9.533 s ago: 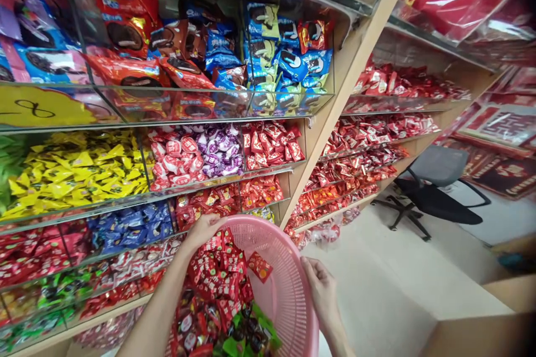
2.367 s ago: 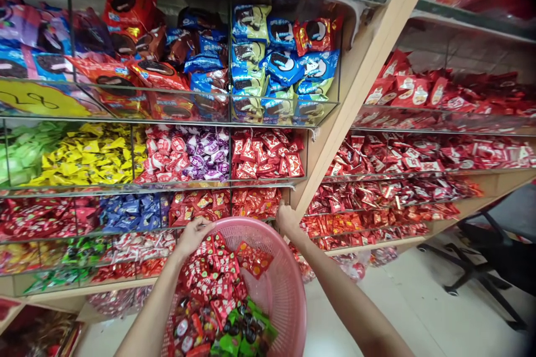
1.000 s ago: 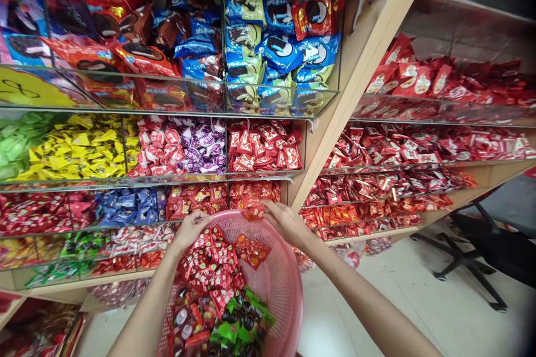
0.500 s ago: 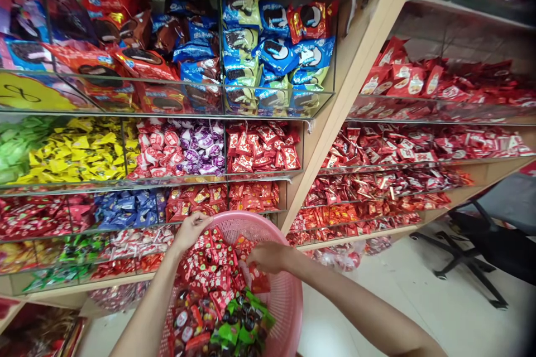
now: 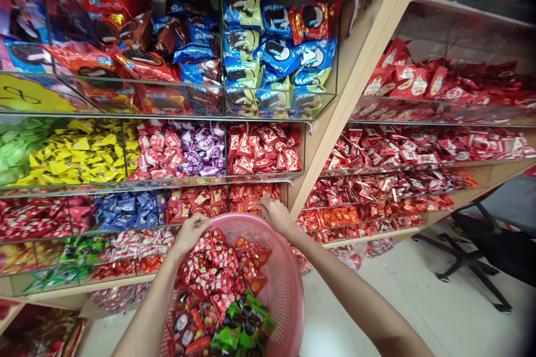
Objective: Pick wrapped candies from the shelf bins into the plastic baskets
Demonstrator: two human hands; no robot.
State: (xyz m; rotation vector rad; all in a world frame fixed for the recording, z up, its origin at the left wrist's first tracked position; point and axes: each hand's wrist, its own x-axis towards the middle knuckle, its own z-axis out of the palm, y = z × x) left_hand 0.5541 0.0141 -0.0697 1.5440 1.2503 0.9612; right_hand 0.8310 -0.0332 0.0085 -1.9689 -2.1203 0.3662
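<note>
A pink plastic basket holds red, brown and green wrapped candies. On its upper left rim my left hand is closed, gripping the edge. My right hand is above the basket's upper right rim, at the front of a shelf bin with red packets. Its fingertips point into that bin; whether they hold a packet is too small to tell.
Shelves of glass-fronted bins carry yellow, purple, blue and red sweets, with larger cookie packs above. A wooden upright divides them. At the right is a black chair base on the floor.
My right hand has moved from inside the basket up and over its rim to the red packet bin. Red packets in the basket where it was are now uncovered. My left hand stays put.
</note>
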